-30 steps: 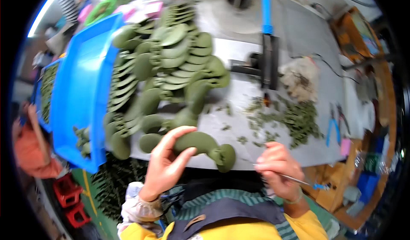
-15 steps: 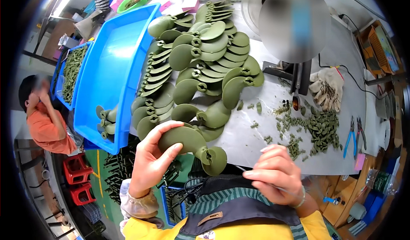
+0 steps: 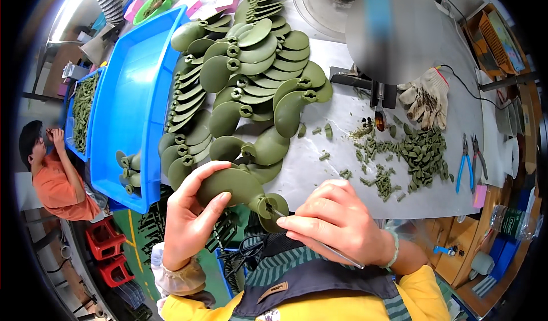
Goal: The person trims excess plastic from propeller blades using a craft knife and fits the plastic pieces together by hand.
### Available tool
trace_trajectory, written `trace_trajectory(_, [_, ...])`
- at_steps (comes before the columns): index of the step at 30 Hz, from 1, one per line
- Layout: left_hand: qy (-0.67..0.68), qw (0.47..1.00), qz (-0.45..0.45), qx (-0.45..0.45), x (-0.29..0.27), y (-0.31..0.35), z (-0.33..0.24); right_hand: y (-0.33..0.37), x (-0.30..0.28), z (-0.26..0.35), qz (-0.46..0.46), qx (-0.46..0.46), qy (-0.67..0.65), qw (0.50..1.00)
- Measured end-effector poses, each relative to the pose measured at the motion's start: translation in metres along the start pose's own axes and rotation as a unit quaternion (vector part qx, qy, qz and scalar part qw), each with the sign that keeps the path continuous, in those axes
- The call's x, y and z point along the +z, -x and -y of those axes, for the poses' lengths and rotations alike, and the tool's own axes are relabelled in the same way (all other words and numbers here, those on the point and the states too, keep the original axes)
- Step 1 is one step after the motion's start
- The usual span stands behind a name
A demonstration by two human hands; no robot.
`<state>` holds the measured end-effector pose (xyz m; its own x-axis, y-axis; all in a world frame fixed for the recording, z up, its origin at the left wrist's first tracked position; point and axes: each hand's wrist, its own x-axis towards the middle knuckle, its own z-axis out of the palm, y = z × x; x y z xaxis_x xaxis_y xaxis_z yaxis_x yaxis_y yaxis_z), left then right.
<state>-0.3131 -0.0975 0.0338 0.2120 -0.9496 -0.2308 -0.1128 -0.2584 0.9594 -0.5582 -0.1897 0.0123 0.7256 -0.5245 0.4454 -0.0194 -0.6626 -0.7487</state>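
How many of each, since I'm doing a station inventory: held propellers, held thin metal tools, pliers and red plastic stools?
Held green propeller: 1
Held thin metal tool: 1
Pliers: 2
Red plastic stools: 2
Total: 6

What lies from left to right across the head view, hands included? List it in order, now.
Co-worker in orange → blue tray → left hand → green two-bladed piece → right hand → stained glove → blue-handled pliers → clear plastic bottle.
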Motion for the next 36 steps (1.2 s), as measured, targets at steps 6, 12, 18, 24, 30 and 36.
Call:
trace_trajectory(6, [0.011, 0.999, 0.018, -0.025, -0.009, -0.007, 0.006, 0.001, -0.006, -0.005, -0.027, 0.003, -0.010, 1.000])
trace_trajectory(12, [0.093, 0.995, 0.018, -0.029, -0.009, -0.002, 0.008, 0.018, 0.009, -0.012, -0.057, 0.244, -0.407, 0.879])
trace_trajectory(18, [0.088, 0.996, 0.016, -0.008, -0.032, 0.011, 0.006, 0.038, 0.012, -0.016, -0.137, 0.339, -0.489, 0.792])
trace_trajectory(24, [0.003, 0.959, -0.252, 0.130, -0.164, 0.024, -0.008, 0.040, 0.004, -0.011, -0.124, 0.293, -0.476, 0.820])
trace_trajectory(30, [0.021, 0.960, -0.277, 0.035, -0.338, -0.025, 0.079, 0.033, 0.007, -0.004, -0.102, 0.266, -0.471, 0.835])
trace_trajectory(36, [0.006, 0.986, -0.149, -0.070, -0.367, -0.073, 0.107, 0.036, 0.000, 0.009, -0.095, 0.323, -0.459, 0.822])
